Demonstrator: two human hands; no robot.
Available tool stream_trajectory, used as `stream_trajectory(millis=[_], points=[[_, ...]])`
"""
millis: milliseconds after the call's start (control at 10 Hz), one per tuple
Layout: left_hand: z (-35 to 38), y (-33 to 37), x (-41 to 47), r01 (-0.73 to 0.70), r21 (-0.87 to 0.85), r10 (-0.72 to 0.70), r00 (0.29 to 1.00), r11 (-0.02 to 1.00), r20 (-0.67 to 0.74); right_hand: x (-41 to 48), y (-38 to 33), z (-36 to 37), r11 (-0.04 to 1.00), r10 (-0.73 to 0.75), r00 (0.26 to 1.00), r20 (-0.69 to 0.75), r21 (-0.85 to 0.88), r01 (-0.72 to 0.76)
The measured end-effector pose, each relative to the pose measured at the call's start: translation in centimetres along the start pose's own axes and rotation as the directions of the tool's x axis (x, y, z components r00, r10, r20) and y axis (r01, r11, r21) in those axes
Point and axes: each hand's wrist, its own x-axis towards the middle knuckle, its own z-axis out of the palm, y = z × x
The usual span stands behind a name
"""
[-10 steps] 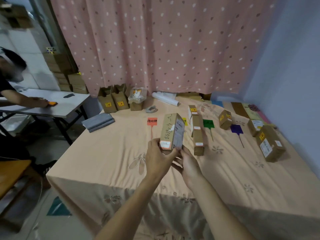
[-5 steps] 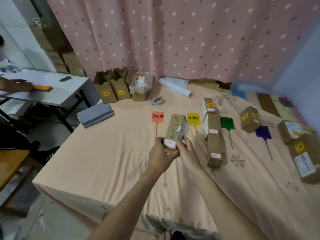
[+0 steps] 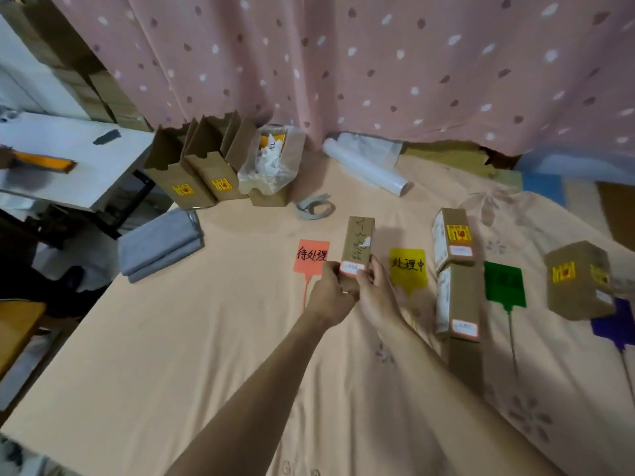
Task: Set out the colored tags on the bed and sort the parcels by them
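Left hand (image 3: 330, 291) and right hand (image 3: 375, 294) grip a long parcel's (image 3: 358, 247) near end with curled fingers, between red tag (image 3: 311, 257) and yellow tag (image 3: 408, 269) on the bed (image 3: 171, 338). Two more parcels (image 3: 458, 297) lie just right; open cartons (image 3: 196, 173) stand beyond.

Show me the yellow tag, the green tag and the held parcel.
yellow tag (image 3: 408, 269), head view, its written face.
green tag (image 3: 504, 285), head view, its flat head.
held parcel (image 3: 357, 242), head view, its scribbled face.

Pink dotted curtain (image 3: 378, 63) behind; folded grey cloth (image 3: 161, 245), tape roll (image 3: 316, 207), white plastic roll (image 3: 364, 166); white table (image 3: 103, 166) left
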Motion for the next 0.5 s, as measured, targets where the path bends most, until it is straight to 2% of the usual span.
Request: stream_trajectory(millis=[100, 200, 500], points=[[1.2, -1.6, 3.2, 0.098, 0.016, -0.098, 0.995, 0.995, 0.026, 2.6, 0.8, 0.7, 0.996, 0.036, 0.999, -0.020, -0.082, -0.037], [2.2, -2.8, 4.8, 0.155, 0.040, -0.157, 0.986, 0.987, 0.055, 3.5, 2.0, 1.3, 0.997, 0.011, 0.999, -0.052, -0.081, -0.015], [-0.3, -1.9, 2.3, 0.159, 0.071, -0.160, 0.987, 0.985, 0.015, 0.8, 1.3, 0.2, 0.987, 0.158, 0.985, -0.075, -0.025, -0.160]])
